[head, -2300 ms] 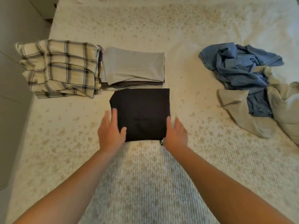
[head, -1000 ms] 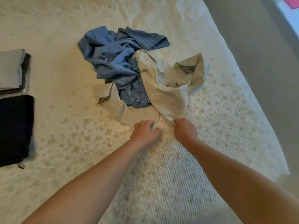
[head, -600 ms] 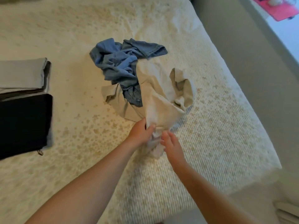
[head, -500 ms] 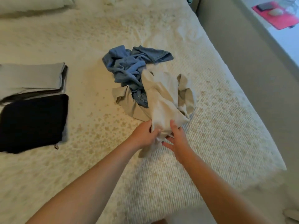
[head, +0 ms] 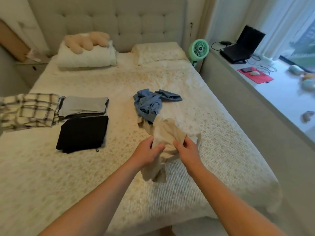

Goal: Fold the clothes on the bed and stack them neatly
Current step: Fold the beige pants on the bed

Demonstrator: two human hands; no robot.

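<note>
Both hands hold the same crumpled beige garment [head: 167,133] above the bed [head: 221,133]: the left hand [head: 146,153] has its grip closed on a fold at the cloth's left side, thumb pinching the fabric, and the right hand [head: 188,149] has its grip closed on a fold just beside it. Part of the garment hangs below the hands toward the bedspread.

At the far left lies a folded plaid shirt [head: 29,110]. Just beside it sits a folded grey garment [head: 83,105] on top of darker folded pieces, and in front of that stack, touching it, lies a folded black garment [head: 82,133]. A cream plush toy [head: 85,40] rests on a folded white duvet [head: 85,57] by the headboard [head: 119,23], with a pillow [head: 158,52] to its right.

Behind the beige garment, touching its far edge, lies a crumpled blue denim shirt [head: 150,103]. Further right, a green fan [head: 199,48] stands at the bed's corner, then an open laptop [head: 242,46] and a red mat [head: 255,76] on the windowsill [head: 281,92].
</note>
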